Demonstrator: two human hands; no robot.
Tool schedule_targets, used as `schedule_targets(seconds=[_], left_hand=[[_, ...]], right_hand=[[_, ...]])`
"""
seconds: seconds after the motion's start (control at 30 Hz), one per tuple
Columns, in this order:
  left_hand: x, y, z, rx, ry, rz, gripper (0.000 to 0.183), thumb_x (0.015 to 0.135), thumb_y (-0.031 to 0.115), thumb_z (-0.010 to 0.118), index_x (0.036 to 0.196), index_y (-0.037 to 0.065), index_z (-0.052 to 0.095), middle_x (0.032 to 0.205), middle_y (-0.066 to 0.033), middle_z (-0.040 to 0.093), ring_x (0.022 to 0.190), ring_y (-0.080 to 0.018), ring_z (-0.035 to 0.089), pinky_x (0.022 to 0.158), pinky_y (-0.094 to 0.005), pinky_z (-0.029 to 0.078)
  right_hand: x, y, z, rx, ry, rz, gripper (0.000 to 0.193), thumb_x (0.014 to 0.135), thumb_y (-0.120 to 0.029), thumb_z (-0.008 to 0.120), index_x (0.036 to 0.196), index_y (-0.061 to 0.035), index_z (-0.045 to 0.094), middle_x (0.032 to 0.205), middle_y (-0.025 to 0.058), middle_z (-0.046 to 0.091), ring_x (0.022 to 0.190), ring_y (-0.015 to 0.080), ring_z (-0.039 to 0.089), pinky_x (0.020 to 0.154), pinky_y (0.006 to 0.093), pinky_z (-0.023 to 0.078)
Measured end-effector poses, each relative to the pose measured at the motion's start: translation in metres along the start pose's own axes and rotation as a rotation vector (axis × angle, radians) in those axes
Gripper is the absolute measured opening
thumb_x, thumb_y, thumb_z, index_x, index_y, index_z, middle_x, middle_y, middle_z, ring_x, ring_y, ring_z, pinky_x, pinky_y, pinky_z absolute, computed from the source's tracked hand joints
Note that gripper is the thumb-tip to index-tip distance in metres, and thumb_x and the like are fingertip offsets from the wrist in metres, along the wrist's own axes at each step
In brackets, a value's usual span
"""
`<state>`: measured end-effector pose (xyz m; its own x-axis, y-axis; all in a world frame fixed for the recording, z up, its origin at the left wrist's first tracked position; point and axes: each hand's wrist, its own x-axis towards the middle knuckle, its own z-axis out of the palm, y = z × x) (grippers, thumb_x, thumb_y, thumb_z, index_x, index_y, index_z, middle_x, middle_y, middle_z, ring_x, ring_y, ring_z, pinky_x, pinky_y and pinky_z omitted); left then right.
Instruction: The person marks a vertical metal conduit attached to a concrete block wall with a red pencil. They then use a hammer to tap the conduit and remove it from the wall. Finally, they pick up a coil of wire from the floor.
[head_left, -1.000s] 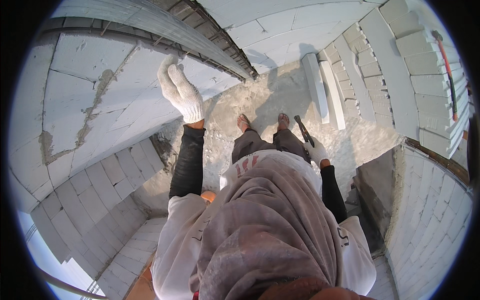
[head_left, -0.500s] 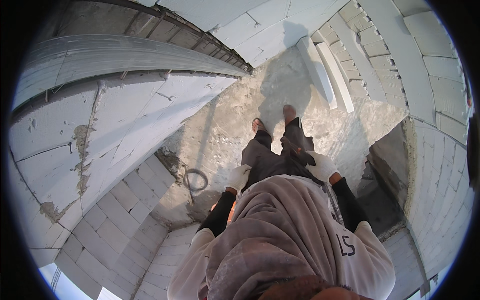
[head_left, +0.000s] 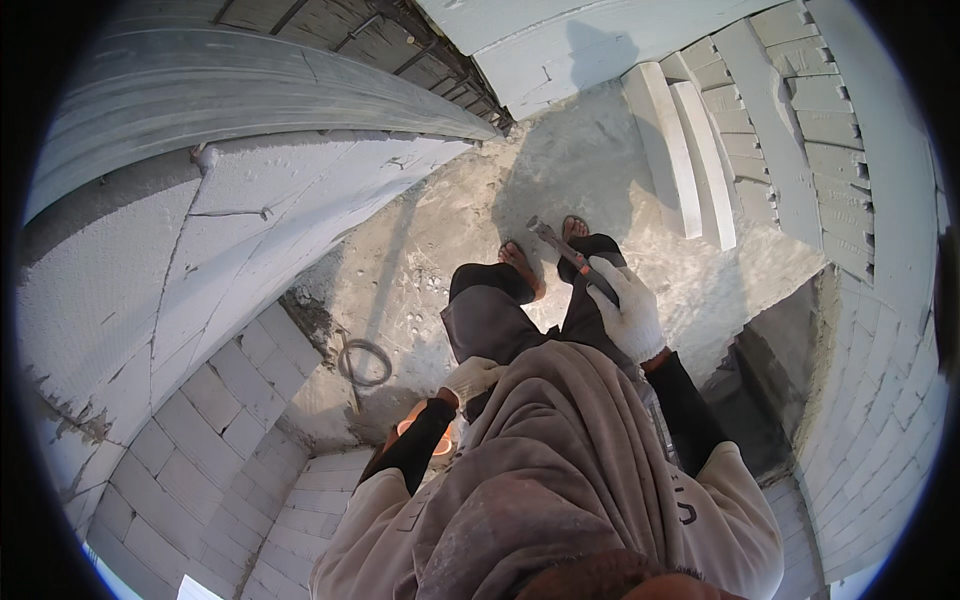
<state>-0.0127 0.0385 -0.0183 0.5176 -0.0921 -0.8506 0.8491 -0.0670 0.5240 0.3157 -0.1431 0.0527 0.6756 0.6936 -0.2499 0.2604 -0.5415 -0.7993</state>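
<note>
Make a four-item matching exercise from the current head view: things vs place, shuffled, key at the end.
Things
1. Hammer
2. Grey coil
3. Orange object
4. Two long pale blocks

Places
A. Partly hidden behind the black left sleeve
B. Side by side, to the right of the feet
C. On the floor, to the left of the feet
D. Held in the gloved right hand

Pairs: 1-D, 2-C, 3-A, 4-B
</note>
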Motion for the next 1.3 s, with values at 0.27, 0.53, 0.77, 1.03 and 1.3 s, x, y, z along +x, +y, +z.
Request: schedule_targets(seconds=[0.27,0.53,0.77,1.03,1.3], left_hand=[[0.15,-0.079,-0.039,0.009,-0.224,-0.092,0.054,0.102,0.048,0.063,0.097,-0.004,0.076,0.081,-0.0068,0.072,0.074,-0.0172,0.065,0.072,-0.035,0.051],[0.244,-0.086,-0.071,0.079,-0.06,-0.011,0.066,0.104,0.058,0.053,0.103,-0.003,0.076,0.082,-0.0096,0.073,0.075,-0.0186,0.065,0.073,-0.0356,0.051],[0.278,-0.033,-0.101,0.036,0.291,-0.002,0.041,0.1,0.04,0.065,0.107,0.0,0.075,0.088,-0.0131,0.076,0.08,-0.0265,0.072,0.076,-0.0376,0.056],[0.173,0.118,-0.196,0.7,1.885,1.1,0.085,0.085,0.034,0.088,0.155,0.011,0.046,0.162,-0.0224,0.04,0.154,-0.0417,0.033,0.122,-0.0548,0.035],[0.162,0.271,-0.241,0.875,2.197,1.403,0.087,0.093,0.042,0.074,0.161,0.008,0.032,0.167,-0.0226,0.028,0.157,-0.0388,0.025,0.127,-0.0543,0.024]], right_hand=[[0.107,0.122,0.088,0.27,0.076,0.192,0.049,0.099,-0.026,0.069,0.139,0.0006,0.056,0.09,0.0182,0.07,0.085,0.0374,0.073,0.075,0.0393,0.055],[0.186,0.276,0.226,0.746,-0.25,0.639,0.029,0.102,-0.023,0.065,0.123,-0.004,0.059,0.072,0.002,0.059,0.057,0.0126,0.057,0.055,0.0315,0.047],[0.243,0.305,0.257,0.576,-0.507,0.423,0.032,0.101,-0.021,0.066,0.127,-0.0045,0.059,0.075,0.0036,0.062,0.057,0.0141,0.059,0.056,0.0318,0.049],[0.241,0.322,0.263,0.615,-0.438,0.337,0.045,0.104,-0.023,0.064,0.144,-0.0082,0.051,0.075,0.0009,0.056,0.059,0.0124,0.056,0.054,0.0327,0.049],[0.265,0.316,0.264,0.623,-0.45,0.267,0.049,0.103,-0.026,0.066,0.148,-0.0141,0.052,0.095,0.0012,0.064,0.078,0.0147,0.065,0.067,0.0337,0.057]])
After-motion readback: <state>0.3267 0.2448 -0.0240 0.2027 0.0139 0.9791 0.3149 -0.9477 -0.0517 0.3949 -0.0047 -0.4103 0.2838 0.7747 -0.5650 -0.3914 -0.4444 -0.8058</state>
